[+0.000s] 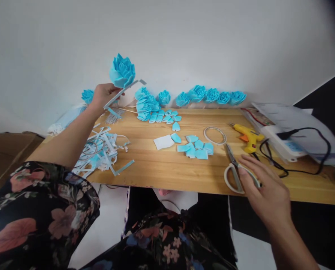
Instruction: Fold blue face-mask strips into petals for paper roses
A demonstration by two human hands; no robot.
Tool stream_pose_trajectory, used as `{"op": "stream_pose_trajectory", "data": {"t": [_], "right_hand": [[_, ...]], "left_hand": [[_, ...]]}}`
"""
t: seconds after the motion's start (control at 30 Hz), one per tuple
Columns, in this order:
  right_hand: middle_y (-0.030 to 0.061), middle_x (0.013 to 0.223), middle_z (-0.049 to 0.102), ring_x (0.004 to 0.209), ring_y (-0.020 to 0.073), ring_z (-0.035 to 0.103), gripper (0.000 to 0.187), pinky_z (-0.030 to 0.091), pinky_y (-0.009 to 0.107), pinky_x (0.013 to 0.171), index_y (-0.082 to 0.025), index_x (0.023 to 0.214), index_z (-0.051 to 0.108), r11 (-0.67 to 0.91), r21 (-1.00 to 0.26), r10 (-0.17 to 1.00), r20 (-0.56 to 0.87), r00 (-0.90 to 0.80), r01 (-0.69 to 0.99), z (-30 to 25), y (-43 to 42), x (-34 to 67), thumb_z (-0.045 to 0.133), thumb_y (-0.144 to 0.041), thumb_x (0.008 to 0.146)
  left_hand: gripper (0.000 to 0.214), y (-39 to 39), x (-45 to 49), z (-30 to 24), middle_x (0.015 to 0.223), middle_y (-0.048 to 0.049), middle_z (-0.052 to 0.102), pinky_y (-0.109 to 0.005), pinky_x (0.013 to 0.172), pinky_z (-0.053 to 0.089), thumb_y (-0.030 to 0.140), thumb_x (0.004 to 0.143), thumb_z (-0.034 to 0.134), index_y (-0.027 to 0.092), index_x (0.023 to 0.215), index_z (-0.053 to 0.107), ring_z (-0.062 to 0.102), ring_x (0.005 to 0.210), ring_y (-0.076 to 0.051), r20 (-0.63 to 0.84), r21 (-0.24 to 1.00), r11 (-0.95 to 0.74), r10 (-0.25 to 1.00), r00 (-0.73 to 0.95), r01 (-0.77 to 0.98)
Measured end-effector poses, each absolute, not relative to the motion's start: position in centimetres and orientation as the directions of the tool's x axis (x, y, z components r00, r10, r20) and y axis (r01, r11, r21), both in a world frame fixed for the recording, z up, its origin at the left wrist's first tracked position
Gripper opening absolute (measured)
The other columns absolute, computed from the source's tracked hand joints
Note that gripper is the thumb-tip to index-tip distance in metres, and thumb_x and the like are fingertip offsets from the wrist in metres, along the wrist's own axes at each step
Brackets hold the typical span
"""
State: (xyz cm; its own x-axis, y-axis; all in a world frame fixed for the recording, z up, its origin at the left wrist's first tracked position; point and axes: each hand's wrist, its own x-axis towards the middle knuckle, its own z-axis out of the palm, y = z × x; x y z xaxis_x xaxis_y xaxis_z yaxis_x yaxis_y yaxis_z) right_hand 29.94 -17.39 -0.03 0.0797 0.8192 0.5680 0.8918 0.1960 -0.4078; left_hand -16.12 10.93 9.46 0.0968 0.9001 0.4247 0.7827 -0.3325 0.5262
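Raised above the left side of the table, my left hand (104, 96) is closed just under the head of a blue paper flower (122, 71). A narrow grey strip (123, 92) runs slantwise across the front of that hand, its far end bent; whether the fingers pinch it I cannot tell. My right hand (265, 187) is over the white-handled scissors (235, 172) near the table's front edge. Its fingers are stretched out, with the thumb on or just above one handle loop. The scissors appear to lie on the wood, their blades pointing away from me.
Several blue flowers (212, 95) line the wall. Cut blue petals (199, 148), a white paper piece (163, 142) and a ring of tape (215, 135) lie mid-table. Paper scraps (99, 150) pile at left. A yellow glue gun (248, 138) and corded power strip (285, 144) are at right.
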Motion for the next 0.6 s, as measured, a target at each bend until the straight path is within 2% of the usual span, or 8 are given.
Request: {"op": "stream_pose_trajectory", "data": {"t": [0.1, 0.17, 0.23, 0.33, 0.4, 0.47, 0.6], "right_hand": [[0.0118, 0.127, 0.071, 0.122, 0.0281, 0.066, 0.032, 0.05, 0.051, 0.108, -0.025, 0.124, 0.068, 0.297, -0.525, 0.842, 0.538, 0.041, 0.797, 1.9, -15.9, 27.4, 0.057, -0.034, 0.096], [0.0108, 0.13, 0.069, 0.117, 0.0271, 0.068, 0.037, 0.054, 0.05, 0.104, -0.026, 0.128, 0.066, 0.318, -0.651, 0.897, 0.442, 0.004, 0.69, 3.4, -14.1, 24.6, 0.06, -0.039, 0.094], [0.01, 0.135, 0.067, 0.115, 0.0254, 0.069, 0.042, 0.058, 0.045, 0.097, -0.026, 0.132, 0.063, 0.317, -0.798, 0.944, 0.319, -0.088, 0.513, 4.8, -11.8, 21.1, 0.061, -0.042, 0.093], [0.009, 0.14, 0.064, 0.132, 0.0258, 0.059, 0.051, 0.06, 0.04, 0.093, -0.026, 0.137, 0.059, 0.282, -0.942, 0.943, 0.238, -0.233, 0.181, 6.4, -7.7, 15.5, 0.065, -0.045, 0.09], [0.009, 0.14, 0.064, 0.13, 0.026, 0.059, 0.051, 0.063, 0.035, 0.081, -0.025, 0.132, 0.062, 0.199, -0.98, 0.932, 0.19, -0.307, -0.002, 7.0, -5.1, 12.1, 0.068, -0.05, 0.087], [0.0097, 0.132, 0.068, 0.123, 0.0254, 0.063, 0.042, 0.063, 0.031, 0.072, -0.022, 0.115, 0.069, 0.11, -0.989, 0.92, 0.14, -0.365, -0.103, 7.0, -3.2, 9.3, 0.07, -0.051, 0.085], [0.0067, 0.102, 0.077, 0.09, 0.0147, 0.07, 0.02, 0.06, 0.023, 0.064, -0.019, 0.095, 0.072, -0.023, -0.978, 0.924, 0.059, -0.378, -0.208, 6.2, -2.5, 5.9, 0.068, -0.038, 0.09]], "left_hand": [[0.021, 9.1, -14.7, 9.6, 0.073, -0.0004, 0.07, -0.027, 0.066, 0.043, 0.027, 0.083, 0.061, 0.014, 0.089, 0.076, 0.059, 0.069, -0.013, 0.486, 0.44, -0.394, 0.86, 0.156, 0.807], [0.019, 7.7, -13.7, 9.8, 0.072, -0.0017, 0.07, -0.028, 0.064, 0.042, 0.026, 0.082, 0.058, 0.016, 0.081, 0.075, 0.06, 0.068, -0.015, 0.501, 0.407, -0.441, 0.84, 0.208, 0.8], [0.02, 6.3, -12.9, 9.9, 0.069, -0.0019, 0.069, -0.028, 0.063, 0.042, 0.028, 0.083, 0.056, 0.019, 0.076, 0.073, 0.061, 0.068, -0.016, 0.527, 0.366, -0.504, 0.805, 0.272, 0.782], [0.02, 4.2, -12.1, 10.1, 0.065, -0.0014, 0.065, -0.029, 0.065, 0.042, 0.032, 0.085, 0.057, 0.021, 0.075, 0.071, 0.06, 0.068, -0.017, 0.568, 0.294, -0.59, 0.741, 0.359, 0.752], [0.024, 3.0, -12.0, 10.3, 0.065, -0.0019, 0.064, -0.029, 0.064, 0.041, 0.035, 0.087, 0.056, 0.02, 0.074, 0.07, 0.059, 0.067, -0.016, 0.571, 0.251, -0.617, 0.717, 0.401, 0.746], [0.029, 1.8, -12.2, 10.4, 0.066, -0.0027, 0.064, -0.029, 0.063, 0.041, 0.037, 0.089, 0.052, 0.019, 0.075, 0.07, 0.058, 0.066, -0.016, 0.546, 0.224, -0.612, 0.723, 0.423, 0.758], [0.032, 0.3, -13.7, 10.4, 0.075, -0.004, 0.069, -0.031, 0.072, 0.046, 0.041, 0.091, 0.05, 0.022, 0.086, 0.075, 0.064, 0.077, -0.02, 0.463, 0.267, -0.489, 0.821, 0.335, 0.83]]}}
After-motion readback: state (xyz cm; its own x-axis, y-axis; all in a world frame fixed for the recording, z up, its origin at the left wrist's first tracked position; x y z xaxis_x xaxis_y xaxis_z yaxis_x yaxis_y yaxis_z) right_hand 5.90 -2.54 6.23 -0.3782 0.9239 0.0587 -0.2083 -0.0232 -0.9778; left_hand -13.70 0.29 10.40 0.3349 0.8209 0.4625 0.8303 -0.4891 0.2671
